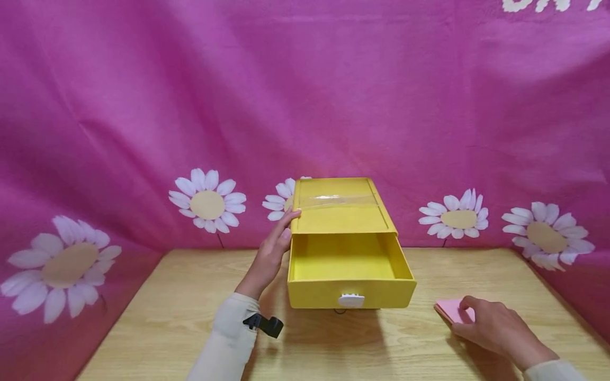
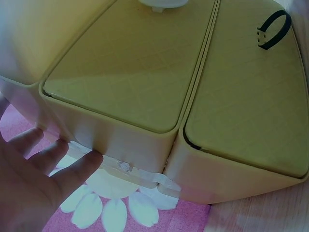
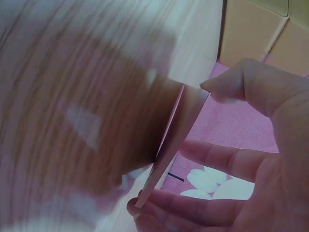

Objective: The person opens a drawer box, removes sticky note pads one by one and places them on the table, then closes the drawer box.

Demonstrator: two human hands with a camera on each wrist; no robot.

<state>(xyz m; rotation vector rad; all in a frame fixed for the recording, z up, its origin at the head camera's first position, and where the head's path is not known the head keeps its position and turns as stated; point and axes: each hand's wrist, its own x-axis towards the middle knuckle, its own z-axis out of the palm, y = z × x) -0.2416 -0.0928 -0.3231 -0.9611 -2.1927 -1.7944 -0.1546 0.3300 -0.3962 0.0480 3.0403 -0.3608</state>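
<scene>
Pink cloth (image 1: 362,106) fills the background, its white lettering (image 1: 553,4) cut off at the upper edge. The wooden table (image 1: 167,296) runs out of frame below. In the head view, the lower part of the yellow drawer unit (image 1: 340,218) is mostly hidden by 1 pulled-out drawer (image 1: 314,294). The left hand (image 1: 269,259), fingers extended and spread, touches the unit's left side, gripping nothing. Right of the unit, the right hand (image 1: 498,325) pinches and partly covers a pink paper pad (image 1: 451,307), thumb opposite fingers.
</scene>
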